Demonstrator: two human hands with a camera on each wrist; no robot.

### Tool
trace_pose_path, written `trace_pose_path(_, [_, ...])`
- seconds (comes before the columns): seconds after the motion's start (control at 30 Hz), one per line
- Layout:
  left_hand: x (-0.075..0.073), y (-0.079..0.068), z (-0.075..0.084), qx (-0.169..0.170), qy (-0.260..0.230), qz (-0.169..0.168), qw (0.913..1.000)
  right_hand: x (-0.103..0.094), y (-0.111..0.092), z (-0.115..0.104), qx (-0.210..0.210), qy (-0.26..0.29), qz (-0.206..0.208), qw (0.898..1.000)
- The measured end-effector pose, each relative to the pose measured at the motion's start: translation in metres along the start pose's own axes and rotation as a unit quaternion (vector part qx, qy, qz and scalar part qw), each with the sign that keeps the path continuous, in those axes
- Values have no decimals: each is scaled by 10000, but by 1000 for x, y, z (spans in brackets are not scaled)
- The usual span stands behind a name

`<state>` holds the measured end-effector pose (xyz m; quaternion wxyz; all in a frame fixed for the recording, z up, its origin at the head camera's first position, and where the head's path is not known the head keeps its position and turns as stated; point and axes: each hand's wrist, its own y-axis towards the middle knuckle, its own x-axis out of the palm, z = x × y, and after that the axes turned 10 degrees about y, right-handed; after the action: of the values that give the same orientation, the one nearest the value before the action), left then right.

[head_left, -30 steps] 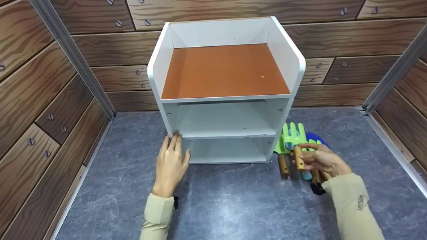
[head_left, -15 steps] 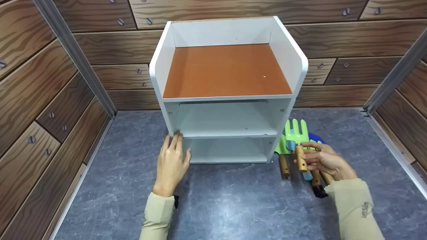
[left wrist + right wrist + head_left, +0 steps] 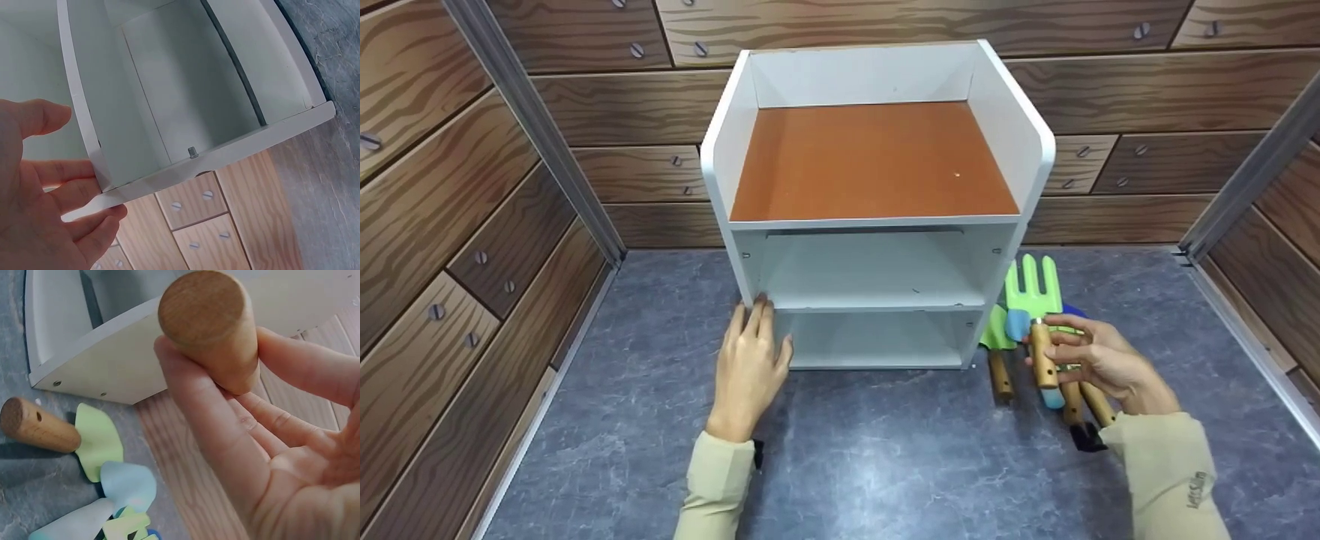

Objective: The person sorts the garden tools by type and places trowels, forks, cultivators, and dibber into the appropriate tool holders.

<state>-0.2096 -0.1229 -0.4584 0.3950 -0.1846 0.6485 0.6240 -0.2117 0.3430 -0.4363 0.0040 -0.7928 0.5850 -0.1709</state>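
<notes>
My right hand (image 3: 1110, 367) pinches the wooden handle of a green garden fork (image 3: 1033, 296) between thumb and fingers. The fork's tines point away from me, and it overlaps the other tools in the head view. Close up in the right wrist view, the round butt of its wooden handle (image 3: 202, 309) shows, while the tines are hidden. My left hand (image 3: 750, 367) rests at the left side of a white shelf unit (image 3: 876, 223). In the left wrist view its fingers (image 3: 73, 194) lie on both sides of the panel edge, the thumb held apart.
Beside the shelf unit, on the grey floor, lie a green trowel (image 3: 98, 441), a light-blue tool (image 3: 129, 486) and several wooden handles, one with a black end (image 3: 1086, 436). Wood-patterned walls (image 3: 1147, 90) enclose the back and sides.
The garden fork has come up and slightly right in my right hand, showing more of its tines and separating further from the tools beneath. My left hand stays at the shelf unit.
</notes>
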Motion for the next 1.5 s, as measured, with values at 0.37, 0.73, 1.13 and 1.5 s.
trace_pose_path(0.37, [0, 0, -2, -25, 9, -12, 10000, 7, -6, -5, -374, 95, -344, 9987])
trace_pose_path(0.73, [-1, 1, -1, 19, 62, -48, 10000, 9, -11, -5, -782, 421, -780, 9930])
trace_pose_path(1.13, [1, 0, -2, 5, 36, -2, 10000, 15, -14, -7, -1154, 261, -862, 9892])
trace_pose_path(1.5, [-1, 0, -1, 29, 47, -3, 10000, 13, -16, -6, -1517, 471, -840, 9837])
